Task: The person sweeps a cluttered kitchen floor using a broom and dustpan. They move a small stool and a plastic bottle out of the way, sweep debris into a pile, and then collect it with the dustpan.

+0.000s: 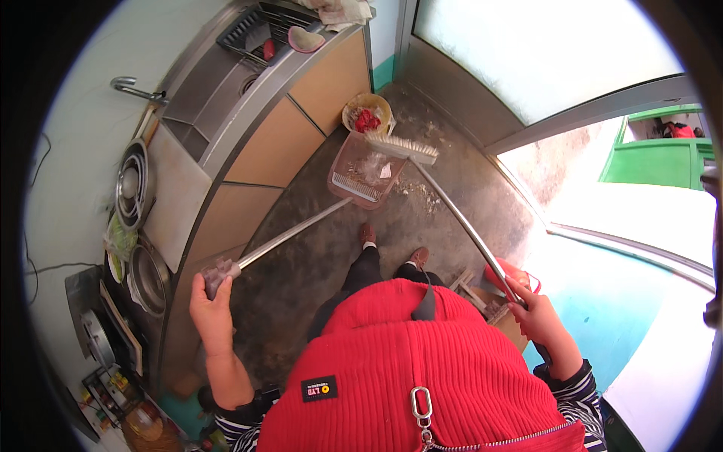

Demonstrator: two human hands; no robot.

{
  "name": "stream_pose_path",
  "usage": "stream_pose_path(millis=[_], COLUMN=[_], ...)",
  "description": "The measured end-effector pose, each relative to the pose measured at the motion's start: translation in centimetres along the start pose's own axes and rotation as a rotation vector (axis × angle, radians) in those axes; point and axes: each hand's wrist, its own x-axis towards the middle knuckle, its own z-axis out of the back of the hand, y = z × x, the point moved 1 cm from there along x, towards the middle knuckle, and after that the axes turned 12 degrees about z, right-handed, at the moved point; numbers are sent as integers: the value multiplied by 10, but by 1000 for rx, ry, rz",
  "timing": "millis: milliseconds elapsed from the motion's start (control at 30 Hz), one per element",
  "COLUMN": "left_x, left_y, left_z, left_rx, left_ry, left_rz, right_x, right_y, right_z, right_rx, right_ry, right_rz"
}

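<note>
My left hand (213, 302) grips the plastic top of a long-handled dustpan (345, 179), whose metal pole slants down to the floor ahead of my feet. Dust and a white scrap (386, 170) lie in its translucent pinkish pan, which has a row of comb teeth near the handle. In my right hand (534, 311) is the metal handle of a broom (460, 217). The broom's pale bristle head (402, 148) is by the pan's far right corner, bristles turned away from me. Crumbly debris (419, 195) is scattered on the concrete floor right of the pan.
A lined yellow bin (386, 107) holding red and pale waste stands just beyond the pan, against the cabinets (327, 73). At left runs a counter with a steel sink (197, 107) and metal basins (134, 183). An open doorway with a metal-framed door (469, 85) lies right.
</note>
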Motion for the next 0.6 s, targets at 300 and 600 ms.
stream_pose_path(millis=[300,600], left_x=[15,61], left_y=[-39,-74], left_z=[8,-36], left_rx=[63,-356], left_ry=[-103,304], left_rz=[-140,146], right_x=[-21,-19], right_y=[-15,-32], right_z=[20,14], right_rx=[-350,-377], right_ry=[-178,-180], right_rz=[331,375])
